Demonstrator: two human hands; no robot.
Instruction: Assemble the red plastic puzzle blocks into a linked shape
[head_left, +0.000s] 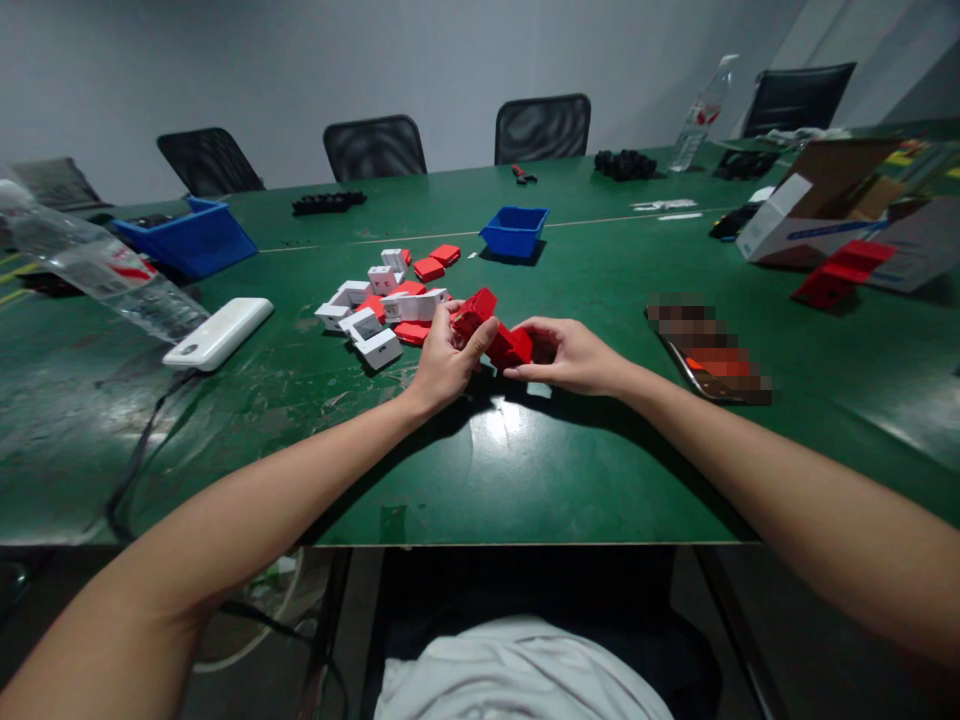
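Two red plastic block-like parts meet at an angle above the table's middle. Around the upper red part [478, 306] my left hand [444, 362] is closed, thumb on the near side. My right hand [571, 355] pinches the lower red part [514, 346] at its right end. Whether the two parts are joined is partly hidden by the fingers. Just left of my hands lies a loose pile of white bracket-like parts [378, 348] and flat red pieces [430, 268].
A small blue bin [514, 232] stands beyond my hands, a larger blue bin [196, 240] at far left. A white power bank [219, 334] and tilted bottle [112, 270] are left. At right are a phone [705, 352], a red part [844, 273] and an open carton [817, 215].
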